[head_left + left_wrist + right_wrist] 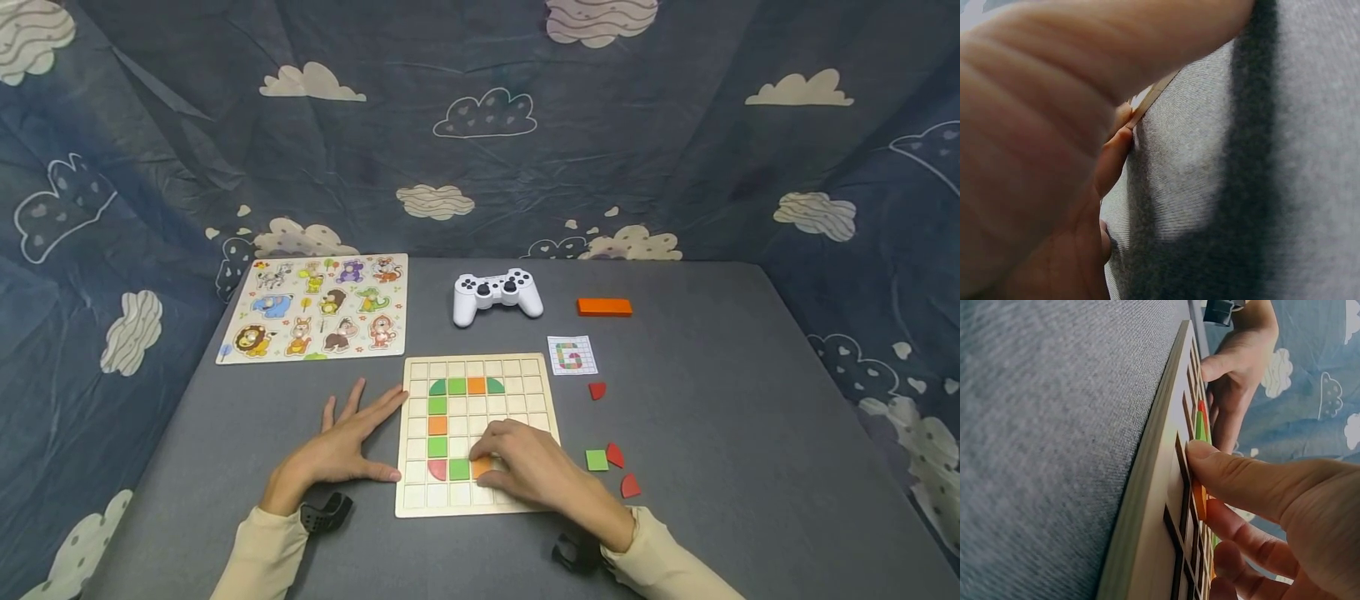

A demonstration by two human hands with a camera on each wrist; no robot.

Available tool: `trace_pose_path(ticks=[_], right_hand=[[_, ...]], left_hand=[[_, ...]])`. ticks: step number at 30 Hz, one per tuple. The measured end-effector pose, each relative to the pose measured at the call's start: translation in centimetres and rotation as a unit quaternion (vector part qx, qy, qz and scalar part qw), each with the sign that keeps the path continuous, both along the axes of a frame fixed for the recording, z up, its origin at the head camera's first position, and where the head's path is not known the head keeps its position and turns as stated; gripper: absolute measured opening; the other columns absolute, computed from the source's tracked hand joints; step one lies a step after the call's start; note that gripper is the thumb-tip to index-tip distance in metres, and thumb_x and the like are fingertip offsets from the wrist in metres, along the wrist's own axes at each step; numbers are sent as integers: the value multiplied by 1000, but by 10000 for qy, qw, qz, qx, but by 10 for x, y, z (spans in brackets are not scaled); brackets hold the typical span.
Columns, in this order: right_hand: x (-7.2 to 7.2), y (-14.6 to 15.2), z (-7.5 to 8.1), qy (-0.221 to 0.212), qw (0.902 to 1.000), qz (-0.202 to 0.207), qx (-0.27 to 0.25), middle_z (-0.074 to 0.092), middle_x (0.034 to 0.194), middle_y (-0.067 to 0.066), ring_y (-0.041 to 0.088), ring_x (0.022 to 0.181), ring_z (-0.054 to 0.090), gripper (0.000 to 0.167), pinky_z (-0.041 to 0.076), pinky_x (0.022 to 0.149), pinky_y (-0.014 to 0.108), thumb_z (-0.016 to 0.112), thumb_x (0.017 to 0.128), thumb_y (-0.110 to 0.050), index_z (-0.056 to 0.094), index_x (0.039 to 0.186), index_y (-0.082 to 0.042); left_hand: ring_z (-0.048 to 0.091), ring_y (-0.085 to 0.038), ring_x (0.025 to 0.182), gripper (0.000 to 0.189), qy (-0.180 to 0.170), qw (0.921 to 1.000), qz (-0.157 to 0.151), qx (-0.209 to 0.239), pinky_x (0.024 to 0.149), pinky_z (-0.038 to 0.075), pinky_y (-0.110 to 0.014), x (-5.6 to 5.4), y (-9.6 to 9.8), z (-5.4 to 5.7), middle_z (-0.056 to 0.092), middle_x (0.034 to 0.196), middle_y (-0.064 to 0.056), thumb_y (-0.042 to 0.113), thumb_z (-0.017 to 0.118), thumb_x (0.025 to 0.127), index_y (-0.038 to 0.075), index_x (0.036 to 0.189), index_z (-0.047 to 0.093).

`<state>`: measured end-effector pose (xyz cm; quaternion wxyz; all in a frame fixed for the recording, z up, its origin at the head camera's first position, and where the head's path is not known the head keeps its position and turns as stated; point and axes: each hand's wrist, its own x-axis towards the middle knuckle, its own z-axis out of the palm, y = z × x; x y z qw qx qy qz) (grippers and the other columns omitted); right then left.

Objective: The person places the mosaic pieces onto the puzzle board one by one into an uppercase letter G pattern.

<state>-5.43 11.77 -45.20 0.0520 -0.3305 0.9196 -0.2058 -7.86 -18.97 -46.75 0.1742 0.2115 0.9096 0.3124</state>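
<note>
Right hand (528,473) hides most of the orange tile (481,467) it pinches on the grid board (517,371). Left hand (341,446) lies spread, fingertips touching board's left edge. Grey table (712,400), cloud-print cloth (480,125) behind.

Pale matt wooden grid board (480,433) on grey woven cloth table cover (712,433); glossy white plastic controller (497,294).

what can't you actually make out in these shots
- Orange tile under the right hand: head view, fingers cover most of it, so its shape is unclear.
- Wooden grid board: left wrist view, only an edge sliver shows; the blurred left hand fills the frame.
- Small pattern card: head view, too small to read cell by cell.
- Board's far cells: right wrist view, seen edge-on.
</note>
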Motion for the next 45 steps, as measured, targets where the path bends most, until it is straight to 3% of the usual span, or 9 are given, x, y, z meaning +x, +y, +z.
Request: trace_pose_path(ticks=[45], right_hand=[[1,7,-1,35,9998,179,-73,66,98,-12,4,92,59,21,54,77,28,79,86,-31,77,105,-23]], left_hand=[[-13,-48,152,113,6,10000,-1,-12,110,-16,-74,0,0,-1,21,168,-4,50,87,69,21,160,27]])
